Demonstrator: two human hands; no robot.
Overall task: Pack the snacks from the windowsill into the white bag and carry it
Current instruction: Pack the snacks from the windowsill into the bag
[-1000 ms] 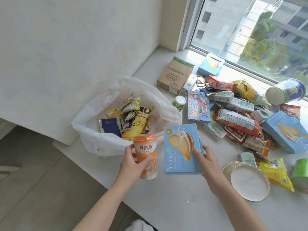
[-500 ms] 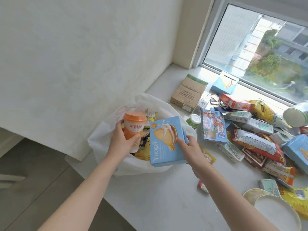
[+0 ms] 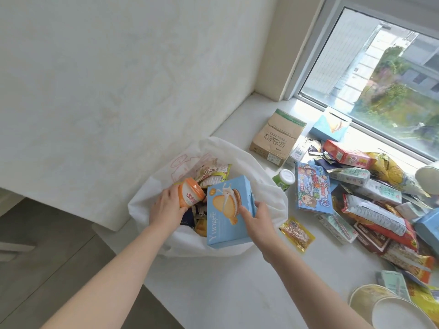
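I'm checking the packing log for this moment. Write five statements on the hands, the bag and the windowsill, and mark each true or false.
1. The left hand holds the orange cup at the mouth of the white bag. True.
2. The right hand is empty. False: it grips the light blue biscuit box.
3. The brown cardboard box is in the bag. False: it lies on the windowsill, beyond the bag.
4. Snack packets already lie in the bag. True.
5. All snacks have left the windowsill. False: a heap of packets and boxes lies by the window.
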